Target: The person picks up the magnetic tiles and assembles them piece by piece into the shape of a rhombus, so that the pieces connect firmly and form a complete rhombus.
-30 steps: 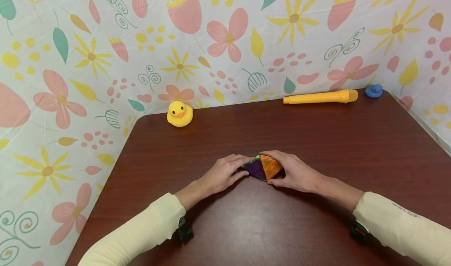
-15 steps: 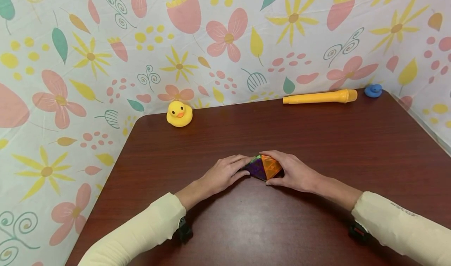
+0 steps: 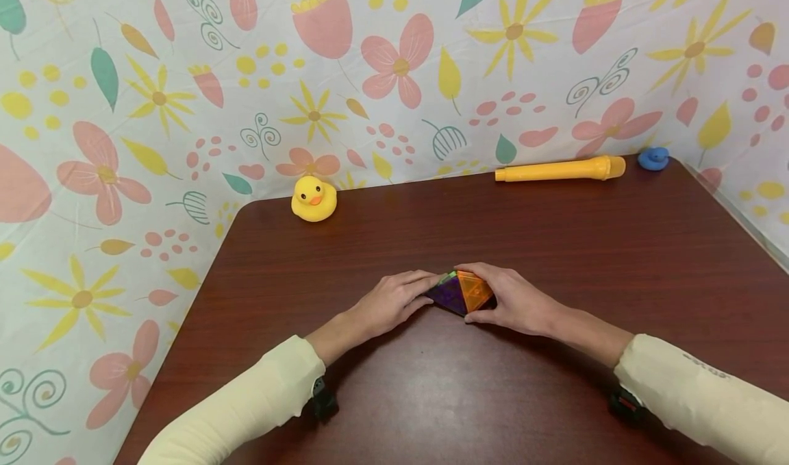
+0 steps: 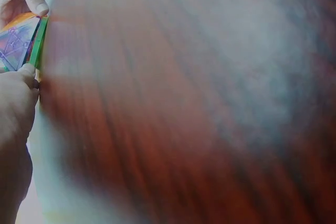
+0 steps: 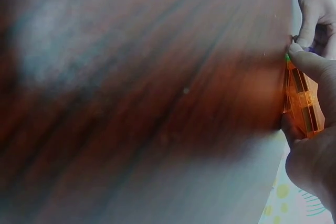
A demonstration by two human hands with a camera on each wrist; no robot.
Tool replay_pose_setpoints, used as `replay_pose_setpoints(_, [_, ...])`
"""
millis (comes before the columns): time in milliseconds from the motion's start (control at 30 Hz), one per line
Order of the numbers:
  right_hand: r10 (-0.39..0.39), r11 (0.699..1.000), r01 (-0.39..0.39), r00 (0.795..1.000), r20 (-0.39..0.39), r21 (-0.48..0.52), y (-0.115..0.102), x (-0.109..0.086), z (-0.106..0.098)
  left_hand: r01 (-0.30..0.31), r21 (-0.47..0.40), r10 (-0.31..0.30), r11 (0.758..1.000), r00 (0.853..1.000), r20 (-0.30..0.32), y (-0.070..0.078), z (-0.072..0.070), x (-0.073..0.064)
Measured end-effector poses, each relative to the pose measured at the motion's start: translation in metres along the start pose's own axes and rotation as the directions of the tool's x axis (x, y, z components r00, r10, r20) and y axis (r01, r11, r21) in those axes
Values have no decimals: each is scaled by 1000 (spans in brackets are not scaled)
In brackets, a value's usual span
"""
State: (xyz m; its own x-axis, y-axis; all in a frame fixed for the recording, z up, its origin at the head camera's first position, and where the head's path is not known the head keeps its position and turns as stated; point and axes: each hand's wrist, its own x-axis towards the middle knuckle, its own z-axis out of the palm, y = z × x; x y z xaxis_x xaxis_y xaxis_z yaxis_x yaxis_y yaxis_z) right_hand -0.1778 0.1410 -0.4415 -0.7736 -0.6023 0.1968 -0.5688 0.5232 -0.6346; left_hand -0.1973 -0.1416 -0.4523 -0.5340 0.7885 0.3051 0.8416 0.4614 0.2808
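Observation:
Translucent magnetic tiles, joined into a small faceted shape, stand on the table between both hands. In the head view a purple triangular tile [image 3: 448, 296] faces left and an orange tile [image 3: 473, 292] faces right, with a green tile [image 3: 448, 277] showing at the back. My left hand [image 3: 390, 303] holds the purple side, fingers along the far edge and thumb at the near edge. Around the orange side curls my right hand [image 3: 522, 302], its thumb at the near lower corner. A green edge [image 4: 37, 45] shows low on the shape in the left wrist view. The palms hide both outer ends.
A yellow rubber duck [image 3: 314, 199] sits at the back left of the brown table [image 3: 419, 396]. Along the back right lie a yellow toy microphone [image 3: 559, 169] and a small blue duck [image 3: 654, 159]. A flowered cloth [image 3: 382, 74] hangs behind the table.
The right thumb tip has slid slightly left along the near edge, and the left thumb has shifted a little. Both hands keep hold of the magnetic tiles in the same place.

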Motion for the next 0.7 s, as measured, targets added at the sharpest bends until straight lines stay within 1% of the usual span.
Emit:
replay_pose_setpoints(167, [-7, 1000, 7, 1000, -1, 4, -1, 0, 0, -8, 3, 8, 1000, 1000, -18, 0, 1, -1])
replay_pose_setpoints(333, [-21, 1000, 21, 1000, -2, -2, -2, 1, -1, -11, 10, 11, 1000, 1000, -19, 0, 2, -1])
replay_pose_setpoints(500, [-18, 999, 18, 1000, 3, -29, -2, 4, 0, -6, 13, 6, 1000, 1000, -10, 0, 2, -1])
replay_pose_setpoints(700, [-15, 999, 15, 1000, 12, -40, -2, 6, -1, 25, -3, -25, 1000, 1000, 12, 2, 1, -1])
